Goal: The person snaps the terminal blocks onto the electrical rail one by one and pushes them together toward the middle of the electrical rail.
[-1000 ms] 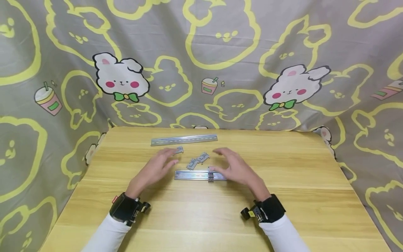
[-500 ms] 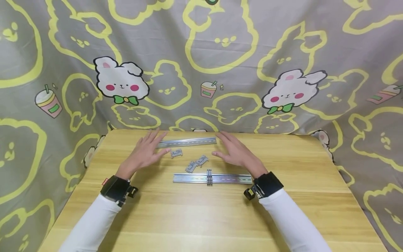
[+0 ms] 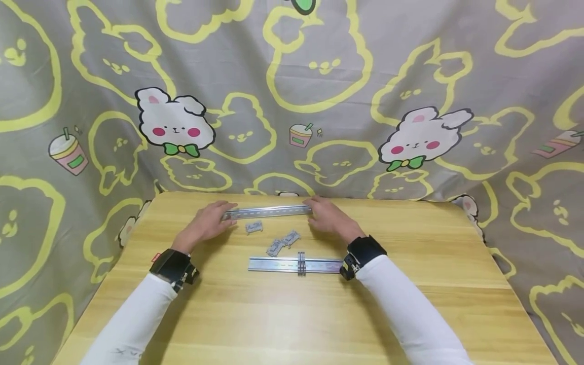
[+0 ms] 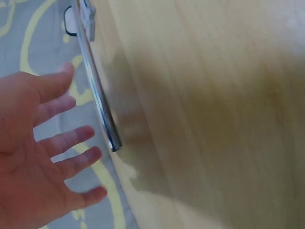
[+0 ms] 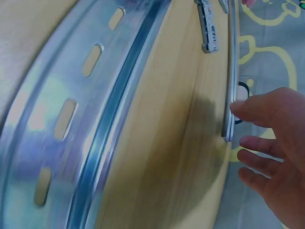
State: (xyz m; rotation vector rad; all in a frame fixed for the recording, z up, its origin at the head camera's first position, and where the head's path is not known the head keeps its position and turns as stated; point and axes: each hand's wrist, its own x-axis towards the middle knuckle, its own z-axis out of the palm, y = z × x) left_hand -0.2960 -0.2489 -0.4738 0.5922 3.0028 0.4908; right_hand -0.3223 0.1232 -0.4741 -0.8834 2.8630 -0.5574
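Note:
A slotted metal DIN rail (image 3: pixel 269 212) lies along the far part of the table. My left hand (image 3: pixel 206 224) is at its left end; in the left wrist view the fingers (image 4: pixel 76 138) are spread beside the rail's tip. At the opposite end is my right hand (image 3: pixel 330 218), its thumb overlapping the rail in the right wrist view and its other fingers (image 5: pixel 259 162) apart past the end. Closer to me lies a second DIN rail (image 3: pixel 274 264), with thin grey pieces (image 3: pixel 301 263) standing across it. My right wrist covers its right end.
Between the rails lie small flat grey plastic pieces: one (image 3: pixel 254 227) near the far rail, and two more (image 3: pixel 275 247) close together by the near rail. The wooden table (image 3: pixel 274 319) ends at a patterned curtain (image 3: pixel 246 167) behind the far rail.
Both hands have moved away from the near rail and grey pieces out to the two ends of the far rail. The right hand has come inward and lower in the last half second.

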